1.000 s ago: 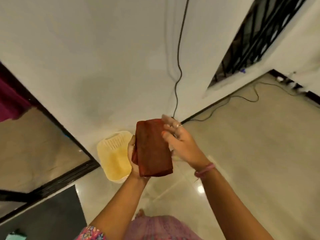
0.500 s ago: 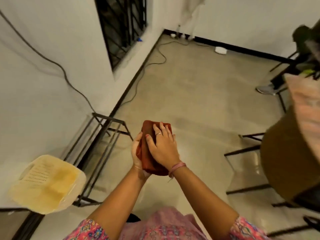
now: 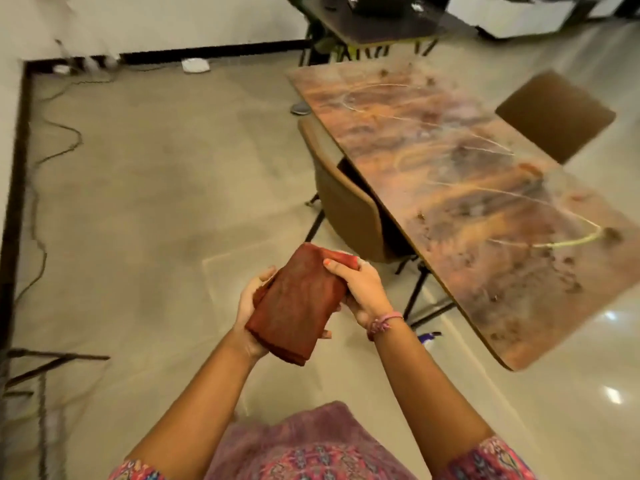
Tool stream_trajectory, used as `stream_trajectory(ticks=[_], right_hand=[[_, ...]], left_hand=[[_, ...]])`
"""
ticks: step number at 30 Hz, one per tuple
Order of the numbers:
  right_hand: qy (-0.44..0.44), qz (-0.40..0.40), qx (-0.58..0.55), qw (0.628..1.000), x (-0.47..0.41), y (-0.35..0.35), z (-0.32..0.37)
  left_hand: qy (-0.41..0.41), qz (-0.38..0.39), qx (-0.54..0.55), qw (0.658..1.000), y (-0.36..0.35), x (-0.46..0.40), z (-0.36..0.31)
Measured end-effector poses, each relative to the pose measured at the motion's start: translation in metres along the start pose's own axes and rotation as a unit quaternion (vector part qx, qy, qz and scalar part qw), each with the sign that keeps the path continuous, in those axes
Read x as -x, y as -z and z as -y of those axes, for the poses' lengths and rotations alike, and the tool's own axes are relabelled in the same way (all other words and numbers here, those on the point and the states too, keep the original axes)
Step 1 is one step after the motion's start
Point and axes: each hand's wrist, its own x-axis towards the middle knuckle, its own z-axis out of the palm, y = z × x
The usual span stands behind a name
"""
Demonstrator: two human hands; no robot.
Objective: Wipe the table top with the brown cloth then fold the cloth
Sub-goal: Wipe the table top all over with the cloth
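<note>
The brown cloth [image 3: 298, 303] was folded into a thick oblong pad and held in the air in front of the person, above the pale tiled floor [image 3: 145, 202] and well clear of the bench [image 3: 485, 202], off beyond the bench's near left edge. The left hand [image 3: 247, 306] lay under the cloth's left side, palm up, its fingers [image 3: 265, 273] curled up against the left edge of the pad; most of that hand was hidden beneath the fabric. The right hand [image 3: 363, 292] gripped the cloth's far right corner, its thumb pressed on the top face and the other fingers wrapped below, so the fabric was pinched between them. A pink bracelet [image 3: 382, 322] circled the right wrist.

The bench stood to the right, its long top mottled in orange and brown, with pale curved streaks and dark specks scattered across it, thickest toward the near right end. A brown chair [image 3: 346, 209] was tucked under the bench's left edge, and a second brown chair [image 3: 554, 116] stood off the far right edge. Beyond the bench's far end was a darker table [image 3: 374, 26], blurred, with things on it that could not be made out. Dark cables [image 3: 52, 150] trailed over the floor along the left wall. The person's patterned pink clothing [image 3: 311, 452] filled the bottom of the view.
</note>
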Motion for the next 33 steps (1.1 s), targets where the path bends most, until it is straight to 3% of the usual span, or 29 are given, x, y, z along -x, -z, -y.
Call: stream_trajectory(ticks=[2,7,12,17,24,33], right_hand=[[0.022,-0.066,-0.061,0.996,-0.001,0.039,0.006],[0.071,-0.208,-0.143,0.965,0.000,0.121,0.011],[0.090,-0.300,-0.176,0.933,-0.004,0.180,0.005],[0.050,-0.318,-0.095,0.942,-0.015,0.231,0.003],[0.012,-0.281,-0.054,0.958,-0.032,0.272,0.016],[-0.003,-0.365,0.001,0.931,-0.037,0.312,0.008]], left_hand=[[0.026,0.031,0.009,0.999,-0.012,-0.025,0.005],[0.048,0.009,-0.015,0.999,-0.045,-0.086,0.016],[0.077,-0.019,-0.149,0.986,-0.089,-0.146,0.031],[0.199,-0.062,-0.336,0.918,-0.115,-0.210,0.031],[0.212,-0.054,-0.437,0.872,-0.143,-0.277,0.029],[0.214,-0.038,-0.538,0.814,-0.160,-0.326,0.069]])
